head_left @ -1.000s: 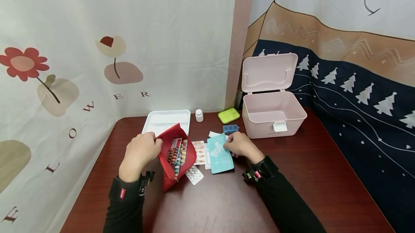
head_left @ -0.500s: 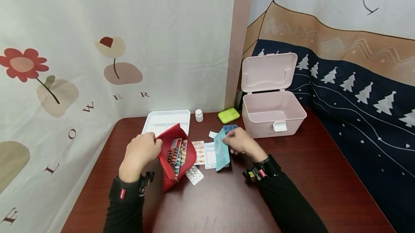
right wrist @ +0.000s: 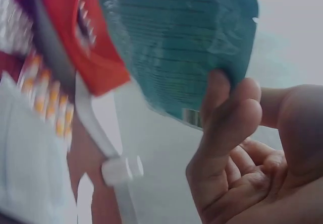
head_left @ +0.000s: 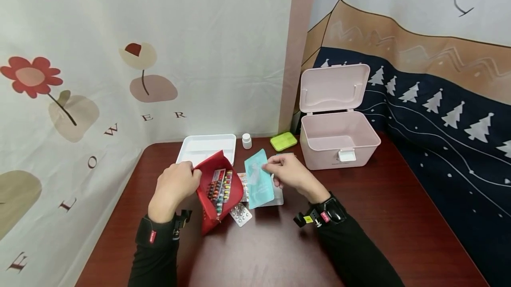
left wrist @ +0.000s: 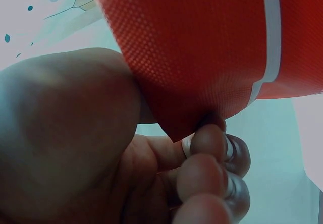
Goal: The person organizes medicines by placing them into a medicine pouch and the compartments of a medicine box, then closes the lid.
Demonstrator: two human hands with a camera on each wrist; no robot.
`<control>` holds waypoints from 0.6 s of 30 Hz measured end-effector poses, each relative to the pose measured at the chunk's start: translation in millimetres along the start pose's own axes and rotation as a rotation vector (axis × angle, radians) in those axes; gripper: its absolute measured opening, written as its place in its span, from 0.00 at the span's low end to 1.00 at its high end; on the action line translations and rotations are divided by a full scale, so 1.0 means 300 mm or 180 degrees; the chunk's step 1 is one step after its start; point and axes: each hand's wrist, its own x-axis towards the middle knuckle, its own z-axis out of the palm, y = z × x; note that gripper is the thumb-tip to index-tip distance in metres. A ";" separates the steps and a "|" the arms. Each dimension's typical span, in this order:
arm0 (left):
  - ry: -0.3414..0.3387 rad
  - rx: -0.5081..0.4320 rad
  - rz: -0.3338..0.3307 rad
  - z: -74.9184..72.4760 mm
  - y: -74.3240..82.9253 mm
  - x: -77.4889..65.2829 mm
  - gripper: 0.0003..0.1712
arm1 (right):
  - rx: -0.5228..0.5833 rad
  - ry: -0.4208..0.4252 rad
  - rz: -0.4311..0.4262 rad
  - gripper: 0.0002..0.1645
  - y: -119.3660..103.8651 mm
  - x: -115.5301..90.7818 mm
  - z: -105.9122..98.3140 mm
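Note:
My left hand (head_left: 175, 189) grips the top left corner of a red zip pouch (head_left: 236, 189), whose mouth gapes open. Inside it lie several blister packs (head_left: 219, 191) of coloured capsules. With thumb and fingers, my right hand (head_left: 293, 172) pinches the right edge of a flat teal packet (head_left: 259, 185), held up just right of the pouch. Fine printed lines cover the packet's side seen in the right wrist view. Below and behind it are a blister of orange capsules (right wrist: 48, 93) and a whitish flat packet (head_left: 277, 198). A silver blister pack (head_left: 241, 215) lies by the pouch's lower right side.
A pink box (head_left: 339, 140) with its lid raised stands at the back right. Along the back are a white tray (head_left: 209, 141), a small white bottle (head_left: 246, 141) and a lime green case (head_left: 283, 141). The brown table (head_left: 271, 251) extends toward me.
My right hand has lifted the teal packet and carried it left toward the pouch, uncovering more of the whitish packet. The left hand keeps its grip on the pouch.

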 end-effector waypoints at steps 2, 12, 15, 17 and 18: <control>-0.0003 -0.0006 -0.0002 0.000 0.000 0.001 0.24 | 0.0102 -0.0044 -0.0031 0.12 -0.019 0.002 0.027; 0.0034 -0.0024 0.0065 -0.002 -0.005 -0.004 0.22 | -0.0025 -0.0352 -0.0156 0.14 -0.076 0.086 0.188; 0.0062 -0.0017 0.0087 0.001 -0.005 -0.004 0.20 | -0.0079 -0.0356 -0.0153 0.13 -0.085 0.113 0.223; 0.0084 0.0001 0.0093 0.001 -0.004 -0.003 0.19 | -0.0152 -0.0335 -0.0148 0.14 -0.086 0.127 0.244; 0.0091 0.0007 0.0089 0.002 -0.003 -0.004 0.19 | -0.0179 -0.0314 -0.0130 0.13 -0.084 0.134 0.255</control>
